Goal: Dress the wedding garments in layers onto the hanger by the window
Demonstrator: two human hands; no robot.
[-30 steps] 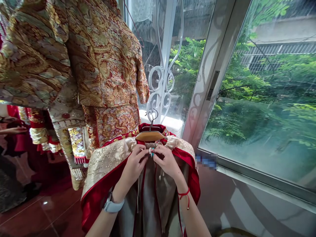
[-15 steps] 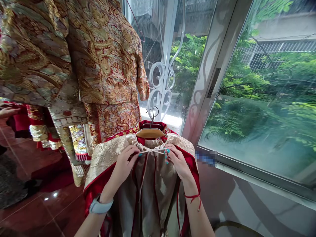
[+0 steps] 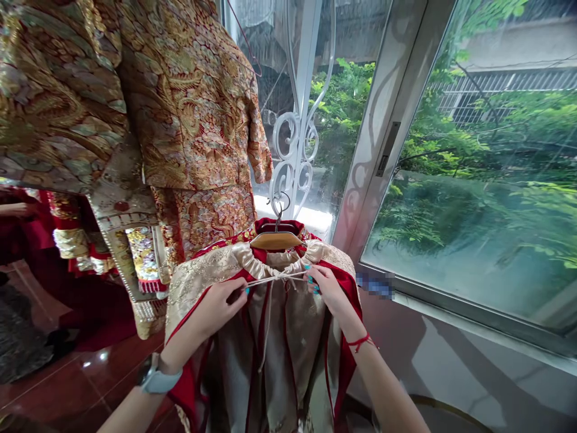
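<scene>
A cream satin cape (image 3: 216,264) with red trim hangs over a red garment on a wooden hanger (image 3: 276,241). Its gathered neckline is tied at the front by a thin cream drawstring (image 3: 278,276), with a knot in the middle and a loose tail hanging below. My left hand (image 3: 223,304) pinches the cord's loop on the left side. On the right, the cord is pinched in my right hand (image 3: 327,288). Between both hands the drawstring is stretched nearly level.
Gold-and-red embroidered jackets (image 3: 193,120) hang at the left, with beaded and fringed pieces below. A white scrolled metal grille (image 3: 291,138) stands behind the hanger, beside a sliding window (image 3: 451,180). Another person's hand (image 3: 15,209) shows at the far left edge.
My hands have moved apart, the left one further to the left, and the drawstring is pulled tauter with its knot drawn up. Both forearms are spread wider.
</scene>
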